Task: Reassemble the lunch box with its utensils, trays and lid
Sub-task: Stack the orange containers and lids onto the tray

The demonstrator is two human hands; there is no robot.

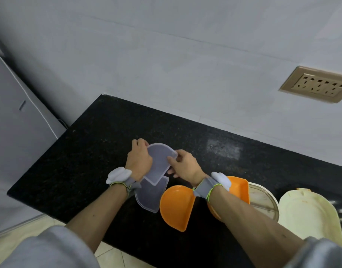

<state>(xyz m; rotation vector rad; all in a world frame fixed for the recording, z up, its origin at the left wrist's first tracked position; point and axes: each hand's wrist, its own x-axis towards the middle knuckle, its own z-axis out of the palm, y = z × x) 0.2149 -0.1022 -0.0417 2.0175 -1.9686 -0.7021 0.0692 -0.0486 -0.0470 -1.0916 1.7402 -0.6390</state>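
Nearest the person, two grey sleeves (pixel 50 250) are showing at the bottom edge, with bare forearms reaching over the black counter (pixel 85 155). An orange tray (pixel 176 207) is lying open side up near the counter's front edge; a second orange tray (pixel 238 188) is sitting just behind the right forearm, partly hidden by it. To the right, the cream lunch box base (pixel 265 200) and the cream lid (pixel 309 215) are resting side by side. A clear tray cover (pixel 150 196) is lying flat beside the first orange tray. Farther out, the left hand (pixel 139 161) and the right hand (pixel 185 165) are both gripping a second clear tray cover (pixel 160 161), raised and tilted. Beyond, a wall socket (pixel 317 85) is showing on the grey wall
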